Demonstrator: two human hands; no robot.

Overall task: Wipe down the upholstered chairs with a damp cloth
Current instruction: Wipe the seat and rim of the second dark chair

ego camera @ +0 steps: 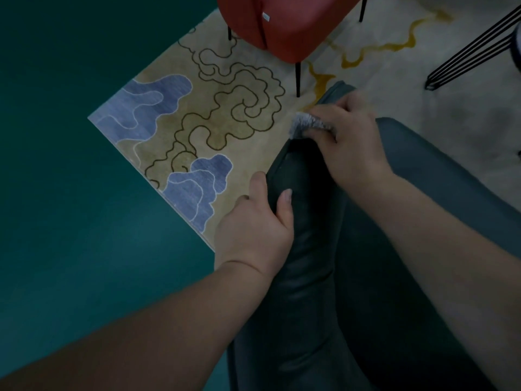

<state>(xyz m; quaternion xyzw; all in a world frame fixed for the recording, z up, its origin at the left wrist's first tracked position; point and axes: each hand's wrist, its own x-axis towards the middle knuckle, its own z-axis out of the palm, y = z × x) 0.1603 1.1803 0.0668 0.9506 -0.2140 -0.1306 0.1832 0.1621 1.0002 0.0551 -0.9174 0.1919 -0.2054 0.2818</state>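
View: looking down from the person's head at both bare forearms reaching forward over a dark chair; the lighting is dim.
Dark chair [315, 277]: a dark blue-grey upholstered chair with a smooth, leather-like cover fills the lower right. Its padded top edge runs from the bottom centre up toward the middle of the picture.
Left hand [258, 221]: grasps the chair's padded edge from the left side, thumb lying on top of the upholstery and fingers curled down over the outer face.
Right hand [349, 136]: clenched around a grey cloth, pressing it against the chair's edge farther up than the left hand.
Cloth [306, 124]: grey and fuzzy, mostly hidden under the right hand; a tufted end sticks out to the left of the fingers, lying on the rim of the dark chair. Whether it is damp cannot be told.
Red chair [282, 24]: a red upholstered chair with thin black legs stands at the top centre, apart from the dark chair.
Rug [214, 114]: beige, with dark curling outlines, blue cloud shapes and yellow wavy lines; both chairs stand on it.
Floor [70, 193]: plain dark teal, covering the left side.
Wire legs [468, 49]: thin black metal rods of another piece of furniture at the upper right.
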